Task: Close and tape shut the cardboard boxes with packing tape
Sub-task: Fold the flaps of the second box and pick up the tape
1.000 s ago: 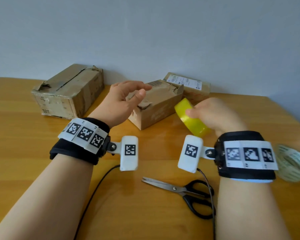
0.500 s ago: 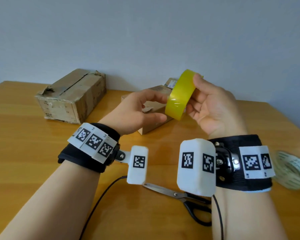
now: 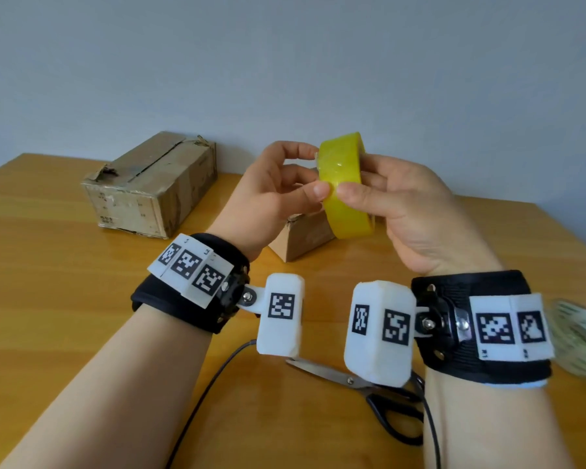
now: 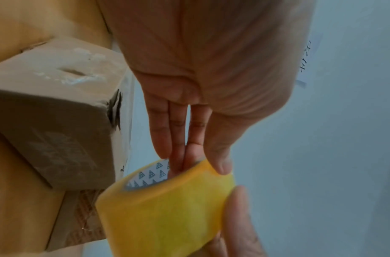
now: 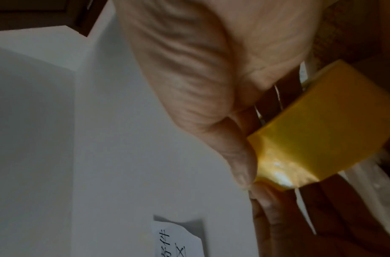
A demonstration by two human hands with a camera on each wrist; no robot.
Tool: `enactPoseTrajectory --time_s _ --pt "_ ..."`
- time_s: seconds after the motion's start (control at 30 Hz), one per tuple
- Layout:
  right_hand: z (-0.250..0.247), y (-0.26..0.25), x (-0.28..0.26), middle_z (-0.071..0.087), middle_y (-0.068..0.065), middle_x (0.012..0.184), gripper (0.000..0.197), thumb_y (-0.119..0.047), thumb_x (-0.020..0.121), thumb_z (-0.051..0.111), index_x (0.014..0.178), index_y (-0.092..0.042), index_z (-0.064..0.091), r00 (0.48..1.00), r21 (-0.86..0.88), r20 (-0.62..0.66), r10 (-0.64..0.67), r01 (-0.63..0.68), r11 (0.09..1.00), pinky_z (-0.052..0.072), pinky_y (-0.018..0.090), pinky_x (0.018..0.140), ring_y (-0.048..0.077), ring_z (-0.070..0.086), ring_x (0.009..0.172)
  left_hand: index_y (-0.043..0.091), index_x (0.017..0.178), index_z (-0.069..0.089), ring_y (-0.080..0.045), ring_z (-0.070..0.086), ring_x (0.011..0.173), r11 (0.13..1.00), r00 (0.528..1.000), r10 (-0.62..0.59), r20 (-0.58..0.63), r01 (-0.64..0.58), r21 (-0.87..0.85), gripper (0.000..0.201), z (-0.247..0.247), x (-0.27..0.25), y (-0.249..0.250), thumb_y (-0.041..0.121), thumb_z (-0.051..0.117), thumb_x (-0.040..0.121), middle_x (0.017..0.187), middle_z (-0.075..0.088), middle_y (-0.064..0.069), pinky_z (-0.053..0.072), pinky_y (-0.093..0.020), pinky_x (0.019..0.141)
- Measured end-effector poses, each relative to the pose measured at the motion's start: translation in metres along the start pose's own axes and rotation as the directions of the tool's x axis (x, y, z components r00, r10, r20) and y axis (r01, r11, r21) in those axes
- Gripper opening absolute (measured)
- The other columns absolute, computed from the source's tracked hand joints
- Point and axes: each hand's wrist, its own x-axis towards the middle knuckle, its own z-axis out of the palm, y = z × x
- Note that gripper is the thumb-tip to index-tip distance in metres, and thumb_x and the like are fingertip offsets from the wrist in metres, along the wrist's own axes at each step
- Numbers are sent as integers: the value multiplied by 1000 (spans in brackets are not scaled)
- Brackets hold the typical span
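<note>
- Yellow roll of packing tape (image 3: 344, 184) held raised over the small brown cardboard box (image 3: 301, 240), probably to find the loose end.
- Right hand (image 3: 410, 211) grasps the roll, fingers through its core.
- Left hand (image 3: 278, 194) pinches its edge.
- Black-handled scissors (image 3: 369, 390) lie nearer than the box, likely for cutting.

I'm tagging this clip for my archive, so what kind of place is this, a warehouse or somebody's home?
Probably a home or small office desk, not a warehouse: a plain wooden table against a bare wall, worn cardboard boxes, scissors, and a yellow tape roll held by both hands.
</note>
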Motion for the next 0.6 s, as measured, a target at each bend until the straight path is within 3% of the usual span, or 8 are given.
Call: enactPoseTrajectory --time_s 0.07,0.2,0.33,0.5,0.6 --pt "2 3 1 78 4 113 46 -2 87 73 131 -14 64 1000 -85 -6 -30 29 996 56 38 96 20 73 110 1 125 49 -26 67 80 999 1000 -12 -22 13 33 45 -2 0 3 2 72 86 89 72 -14 56 -39 79" --pt "8 5 3 78 -8 109 57 -3 89 72 141 -20 57 995 -271 -53 -83 65 960 50 47 107 11 72 110 5 111 58 -24 71 78 991 997 -7 -80 17 129 36 -2 0 5 6 77 82 89 76 -13 58 -31 69" --pt "9 6 3 76 -13 114 69 -3 89 73 151 -21 49 993 -330 -90 -74 40 943 51 44 108 7 70 111 7 100 64 -28 74 89 988 990 -5 -142 27 155 23 -2 1 4 14 78 83 94 75 -15 59 -35 72" --pt "11 6 4 76 -10 117 72 0 87 74 151 -20 48 993 -346 -92 -71 35 938 52 42 106 6 71 110 4 94 65 -26 75 84 984 982 3 -187 30 177 19 -5 2 5 16 77 85 88 75 -15 58 -31 69" --pt "14 5 2 75 -15 115 70 1 88 74 149 -23 50 993 -353 -88 -77 41 935 52 38 106 2 70 109 6 88 64 -28 75 83 984 979 -5 -206 42 172 15 -5 2 7 15 76 85 88 75 -18 57 -32 69"
